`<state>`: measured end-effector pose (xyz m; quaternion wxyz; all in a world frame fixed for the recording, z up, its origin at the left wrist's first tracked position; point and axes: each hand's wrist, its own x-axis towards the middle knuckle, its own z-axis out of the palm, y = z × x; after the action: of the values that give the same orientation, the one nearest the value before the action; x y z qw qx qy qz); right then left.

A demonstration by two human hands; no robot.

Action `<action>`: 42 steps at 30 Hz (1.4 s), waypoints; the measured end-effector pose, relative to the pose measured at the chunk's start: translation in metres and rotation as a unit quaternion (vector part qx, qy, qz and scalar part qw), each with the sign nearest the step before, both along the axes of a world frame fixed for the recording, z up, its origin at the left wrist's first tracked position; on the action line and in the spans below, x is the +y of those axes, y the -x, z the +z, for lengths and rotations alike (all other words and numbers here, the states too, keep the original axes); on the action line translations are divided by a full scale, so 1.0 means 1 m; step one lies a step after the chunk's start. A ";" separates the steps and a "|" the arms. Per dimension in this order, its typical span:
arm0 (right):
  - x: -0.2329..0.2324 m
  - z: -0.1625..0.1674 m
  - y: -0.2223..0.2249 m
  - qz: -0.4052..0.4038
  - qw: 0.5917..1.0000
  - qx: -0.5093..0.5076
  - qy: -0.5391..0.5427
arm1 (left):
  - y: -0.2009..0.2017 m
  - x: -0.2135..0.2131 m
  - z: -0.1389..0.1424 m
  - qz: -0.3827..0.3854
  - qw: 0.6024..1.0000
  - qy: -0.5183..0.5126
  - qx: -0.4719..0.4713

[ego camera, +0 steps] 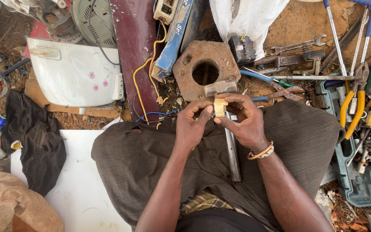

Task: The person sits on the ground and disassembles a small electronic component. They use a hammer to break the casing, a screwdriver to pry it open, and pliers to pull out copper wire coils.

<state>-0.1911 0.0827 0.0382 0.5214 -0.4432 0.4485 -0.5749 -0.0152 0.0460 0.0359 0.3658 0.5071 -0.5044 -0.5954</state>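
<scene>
The person is sitting cross-legged, and a steel rod [232,150] is lying across the lap between the knees. Just above it, both hands are pinching a small tan block [220,107]: the left hand [193,126] is clamped on its left side with thumb and forefinger, the right hand [246,120] is closed on its right side and top. Holding it close over the lap looks wise; a dropped piece would land on cloth, not dirt. Beyond the fingers a rusty hexagonal casting [205,68] is sitting on the ground, pliers [353,107] and spanners [299,45] lying to the right.
</scene>
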 end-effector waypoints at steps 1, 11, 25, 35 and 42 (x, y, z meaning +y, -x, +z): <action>-0.001 0.000 -0.001 -0.003 1.000 0.018 -0.006 | 0.001 0.000 -0.003 -0.005 0.997 -0.040 0.067; 0.002 0.012 -0.007 -0.054 0.937 0.343 0.049 | 0.014 0.007 0.006 0.100 0.990 -0.076 0.064; 0.002 0.007 -0.001 0.003 0.989 0.143 0.026 | 0.000 -0.005 -0.004 0.040 0.972 -0.071 0.220; 0.002 -0.003 0.001 0.067 0.991 -0.040 -0.106 | -0.002 0.001 0.024 -0.092 0.937 0.247 -0.229; -0.003 -0.007 -0.001 0.029 0.996 -0.071 -0.044 | -0.019 -0.012 0.011 0.153 0.859 -0.144 0.467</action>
<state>-0.1906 0.0793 0.0317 0.5874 -0.3904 0.4220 -0.5696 0.0039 0.0339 0.0471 0.5679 0.2871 -0.0995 -0.7650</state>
